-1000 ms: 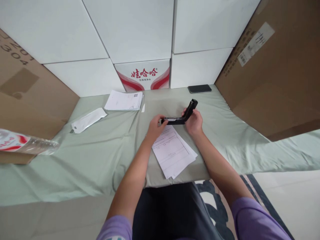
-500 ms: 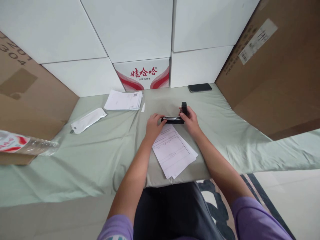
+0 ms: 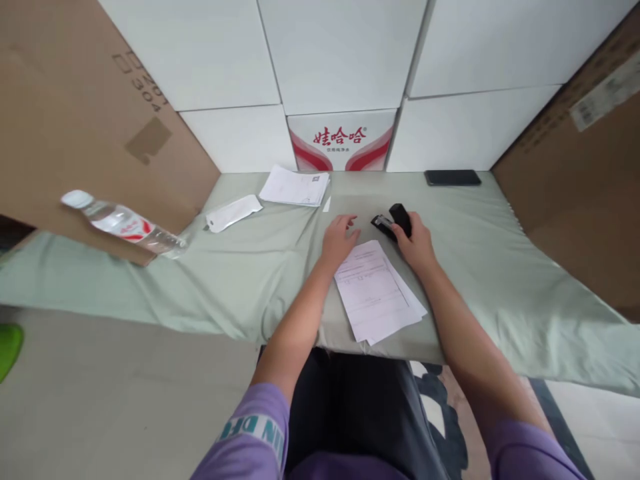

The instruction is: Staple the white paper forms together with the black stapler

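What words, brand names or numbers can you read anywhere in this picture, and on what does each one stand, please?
"娃哈哈", red, on the white carton; the small line under it is too blurred to read.
"304", below a partly legible number, on the left cardboard box.
"IN D", partly hidden, on the purple sleeve.
Too small to read: the papers by the left hand, the far papers, the bottle label, the sticker on the right cardboard box.
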A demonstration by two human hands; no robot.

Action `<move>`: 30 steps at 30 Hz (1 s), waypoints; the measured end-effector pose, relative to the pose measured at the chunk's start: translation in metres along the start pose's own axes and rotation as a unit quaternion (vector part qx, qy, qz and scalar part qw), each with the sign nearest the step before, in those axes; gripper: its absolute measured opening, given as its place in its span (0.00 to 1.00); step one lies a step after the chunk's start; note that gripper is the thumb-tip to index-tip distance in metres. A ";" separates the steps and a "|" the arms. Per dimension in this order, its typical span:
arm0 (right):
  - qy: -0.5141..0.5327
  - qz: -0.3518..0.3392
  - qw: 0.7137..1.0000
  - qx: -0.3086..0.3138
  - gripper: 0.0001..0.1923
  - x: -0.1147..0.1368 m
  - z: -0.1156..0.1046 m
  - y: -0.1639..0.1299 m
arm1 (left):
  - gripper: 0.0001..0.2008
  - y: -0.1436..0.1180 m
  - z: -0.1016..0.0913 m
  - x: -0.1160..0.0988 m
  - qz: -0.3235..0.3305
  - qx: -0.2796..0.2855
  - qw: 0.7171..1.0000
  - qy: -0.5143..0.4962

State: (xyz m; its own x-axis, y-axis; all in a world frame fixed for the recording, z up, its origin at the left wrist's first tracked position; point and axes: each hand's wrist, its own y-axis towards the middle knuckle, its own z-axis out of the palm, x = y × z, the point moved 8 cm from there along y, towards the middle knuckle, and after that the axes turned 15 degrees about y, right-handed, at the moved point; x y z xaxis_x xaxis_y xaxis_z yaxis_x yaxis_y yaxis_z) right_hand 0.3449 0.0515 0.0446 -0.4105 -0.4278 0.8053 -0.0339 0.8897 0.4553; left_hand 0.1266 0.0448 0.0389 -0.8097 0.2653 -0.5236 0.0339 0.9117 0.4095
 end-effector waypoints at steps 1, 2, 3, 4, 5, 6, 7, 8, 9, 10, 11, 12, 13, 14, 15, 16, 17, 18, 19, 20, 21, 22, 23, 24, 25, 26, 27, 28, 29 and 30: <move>-0.005 0.009 1.000 -0.007 0.20 -0.004 0.000 0.001 | 0.16 -0.001 -0.002 0.000 -0.001 -0.003 1.000 -0.001; -0.010 0.018 1.000 -0.015 0.20 -0.009 0.000 0.001 | 0.16 -0.001 -0.003 0.001 -0.001 -0.005 1.000 -0.002; -0.012 0.024 0.999 -0.023 0.21 -0.012 0.000 0.002 | 0.16 -0.002 -0.004 0.001 -0.002 -0.006 1.000 -0.003; -0.012 0.027 0.999 -0.033 0.21 -0.015 -0.001 0.002 | 0.16 -0.003 -0.003 0.001 -0.003 -0.004 1.000 -0.005; -0.009 0.028 0.999 -0.042 0.21 -0.017 -0.002 0.002 | 0.16 -0.003 -0.003 0.002 -0.007 -0.001 1.000 -0.005; -0.005 0.028 0.998 -0.048 0.21 -0.018 -0.003 0.002 | 0.16 -0.004 -0.001 0.003 -0.012 0.004 1.000 -0.006; 0.000 0.028 0.998 -0.053 0.21 -0.018 -0.004 0.002 | 0.16 -0.004 0.001 0.004 -0.017 0.010 1.000 -0.006; 0.005 0.029 0.998 -0.056 0.22 -0.019 -0.005 0.001 | 0.16 -0.004 0.003 0.005 -0.021 0.016 1.000 -0.005; 0.010 0.030 0.998 -0.059 0.22 -0.019 -0.006 0.001 | 0.16 -0.005 0.005 0.005 -0.023 0.021 1.000 -0.003; 0.013 0.031 0.998 -0.061 0.22 -0.020 -0.007 0.001 | 0.16 -0.005 0.006 0.006 -0.024 0.024 0.999 -0.002; 0.014 0.032 0.997 -0.062 0.23 -0.021 -0.008 0.001 | 0.16 -0.005 0.007 0.006 -0.023 0.026 0.999 0.000; 0.012 0.031 0.998 -0.063 0.23 -0.021 -0.008 0.002 | 0.16 -0.005 0.007 0.005 -0.021 0.028 0.999 0.001; 0.007 0.026 0.998 -0.062 0.23 -0.022 -0.008 0.003 | 0.16 -0.005 0.008 0.005 -0.021 0.030 0.999 0.004; -0.002 0.019 0.998 -0.061 0.22 -0.022 -0.008 0.004 | 0.16 -0.004 0.008 0.005 -0.021 0.035 0.999 0.009; -0.013 0.010 0.998 -0.060 0.22 -0.022 -0.007 0.005 | 0.16 -0.004 0.008 0.005 -0.023 0.041 0.999 0.017; -0.025 0.000 0.998 -0.058 0.21 -0.022 -0.007 0.007 | 0.16 -0.004 0.008 0.005 -0.026 0.049 0.998 0.026; -0.036 -0.010 0.998 -0.056 0.20 -0.022 -0.006 0.008 | 0.15 -0.004 0.009 0.006 -0.028 0.058 0.997 0.036; -0.046 -0.017 0.997 -0.054 0.20 -0.021 -0.004 0.008 | 0.14 -0.004 0.009 0.006 -0.030 0.068 0.996 0.047; -0.055 -0.022 0.997 -0.049 0.20 -0.021 -0.003 0.009 | 0.14 -0.005 0.010 0.005 -0.029 0.078 0.995 0.058; -0.063 -0.023 0.997 -0.044 0.19 -0.021 -0.001 0.009 | 0.13 -0.005 0.011 0.005 -0.026 0.086 0.994 0.069; -0.069 -0.022 0.997 -0.040 0.19 -0.022 0.000 0.009 | 0.12 -0.005 0.012 0.004 -0.022 0.092 0.992 0.080; -0.074 -0.021 0.996 -0.037 0.19 -0.022 0.001 0.009 | 0.11 -0.005 0.013 0.003 -0.017 0.097 0.991 0.091; -0.077 -0.019 0.996 -0.035 0.19 -0.022 0.002 0.009 | 0.11 -0.006 0.014 0.002 -0.013 0.101 0.990 0.100; -0.081 -0.015 0.996 -0.035 0.18 -0.023 0.002 0.009 | 0.10 -0.006 0.014 0.001 -0.011 0.105 0.988 0.108; -0.085 -0.009 0.996 -0.037 0.18 -0.024 0.001 0.009 | 0.10 -0.006 0.015 0.000 -0.011 0.110 0.987 0.114; -0.090 -0.002 0.995 -0.037 0.18 -0.025 0.001 0.009 | 0.10 -0.007 0.016 -0.001 -0.011 0.115 0.986 0.119; -0.096 0.006 0.995 -0.035 0.18 -0.027 0.001 0.010 | 0.10 -0.007 0.017 -0.002 -0.011 0.120 0.985 0.124; -0.102 0.014 0.994 -0.029 0.18 -0.028 0.001 0.010 | 0.10 -0.007 0.017 -0.004 -0.010 0.124 0.984 0.128; -0.108 0.021 0.994 -0.019 0.18 -0.030 0.001 0.010 | 0.09 -0.008 0.017 -0.005 -0.009 0.127 0.983 0.132; -0.112 0.026 0.993 -0.005 0.19 -0.031 0.002 0.011 | 0.10 -0.008 0.017 -0.006 -0.007 0.128 0.982 0.136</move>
State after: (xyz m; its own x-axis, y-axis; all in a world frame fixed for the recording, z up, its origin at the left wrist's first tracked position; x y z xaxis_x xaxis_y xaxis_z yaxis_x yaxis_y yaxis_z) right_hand 0.3557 0.0745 0.0243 -0.6038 -0.3344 0.7237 0.0015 0.9073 0.4205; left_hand 0.1413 0.0416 0.0258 -0.9367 0.1898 -0.2942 0.1396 0.9731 0.1833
